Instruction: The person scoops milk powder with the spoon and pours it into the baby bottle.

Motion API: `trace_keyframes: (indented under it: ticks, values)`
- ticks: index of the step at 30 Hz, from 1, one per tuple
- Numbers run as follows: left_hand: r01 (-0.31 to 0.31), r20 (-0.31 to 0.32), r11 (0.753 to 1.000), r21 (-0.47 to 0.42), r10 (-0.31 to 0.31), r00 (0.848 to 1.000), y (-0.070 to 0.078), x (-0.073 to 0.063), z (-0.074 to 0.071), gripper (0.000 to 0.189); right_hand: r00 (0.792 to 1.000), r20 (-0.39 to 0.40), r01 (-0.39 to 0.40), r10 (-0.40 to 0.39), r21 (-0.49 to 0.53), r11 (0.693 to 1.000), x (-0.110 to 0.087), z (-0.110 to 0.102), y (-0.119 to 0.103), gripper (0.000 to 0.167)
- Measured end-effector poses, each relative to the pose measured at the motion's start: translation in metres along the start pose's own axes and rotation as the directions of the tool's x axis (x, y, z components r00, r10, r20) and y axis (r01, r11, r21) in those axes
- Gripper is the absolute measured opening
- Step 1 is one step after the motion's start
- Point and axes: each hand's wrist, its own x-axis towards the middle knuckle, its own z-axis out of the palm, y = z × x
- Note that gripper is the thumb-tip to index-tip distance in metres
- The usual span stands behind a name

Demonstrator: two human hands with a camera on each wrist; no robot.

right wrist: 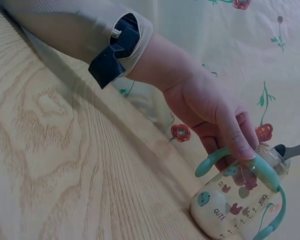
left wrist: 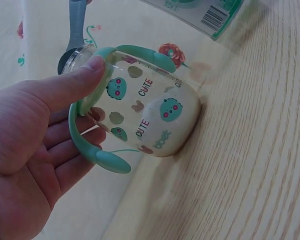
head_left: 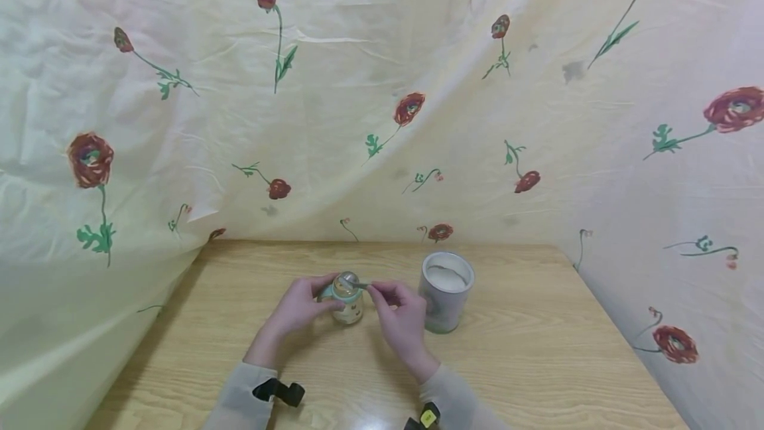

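Observation:
A clear baby bottle [head_left: 352, 314] with mint-green handles and small printed faces stands uncapped on the table; pale contents show low inside it [left wrist: 185, 117]. My left hand [head_left: 301, 307] grips it around the neck, the thumb [left wrist: 85, 75] lying near the collar. From the right, my right hand [head_left: 402, 317] pinches the handle of a grey scoop [left wrist: 77, 22], whose bowl is at the bottle's mouth. In the right wrist view the scoop [right wrist: 296, 150] shows at the rim, while the right hand is out of sight. Whether powder is in the scoop is unclear.
Just right of my right hand is an uncapped can [head_left: 442, 307] of white powder [head_left: 446, 279]. The wooden table [head_left: 537, 350] extends around both. A cream cloth [head_left: 334, 118] with red flowers hangs behind and along the sides.

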Motion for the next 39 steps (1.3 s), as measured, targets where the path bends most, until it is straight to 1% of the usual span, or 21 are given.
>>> trace_keyframes:
  ticks: [6, 11, 15, 20, 22, 27, 35, 39]
  values:
    - [-0.010, 0.004, 1.000, 0.001, 0.010, 1.000, -0.0008, 0.0007, -0.0001, 0.065, 0.994, 0.024, 0.107, -0.106, -0.046, 0.993, 0.0004, -0.0022, 0.0039, 0.017]
    - [-0.020, 0.006, 1.000, 0.006, 0.020, 1.000, -0.0037, 0.0019, 0.0006, 0.066, 0.986, 0.026, 0.163, -0.162, -0.061, 0.985, 0.0004, -0.0036, 0.0046, 0.018]
    - [-0.028, 0.005, 1.000, 0.009, 0.028, 1.000, -0.0052, 0.0024, 0.0006, 0.066, 0.981, 0.042, 0.193, -0.190, -0.084, 0.978, 0.0002, -0.0042, 0.0057, 0.019]
    - [-0.035, 0.000, 0.999, 0.002, 0.035, 0.999, -0.0045, 0.0024, 0.0009, 0.067, 0.976, 0.061, 0.216, -0.211, -0.098, 0.971, 0.0002, -0.0048, 0.0063, 0.021]
    - [-0.022, -0.003, 1.000, 0.003, 0.022, 1.000, -0.0038, 0.0022, 0.0011, 0.067, 0.974, 0.063, 0.222, -0.216, -0.100, 0.970, 0.0001, -0.0050, 0.0061, 0.021]
    - [-0.012, -0.003, 1.000, 0.011, 0.012, 1.000, -0.0035, 0.0015, 0.0014, 0.068, 0.974, 0.070, 0.221, -0.215, -0.106, 0.969, 0.0001, -0.0053, 0.0055, 0.023]
    - [-0.014, -0.004, 1.000, 0.006, 0.015, 1.000, -0.0039, 0.0018, 0.0012, 0.067, 0.975, 0.072, 0.215, -0.208, -0.115, 0.970, 0.0002, -0.0053, 0.0067, 0.023]
    - [-0.020, -0.005, 1.000, 0.010, 0.020, 1.000, -0.0051, 0.0022, 0.0015, 0.067, 0.974, 0.062, 0.224, -0.218, -0.118, 0.967, 0.0002, -0.0054, 0.0062, 0.023]
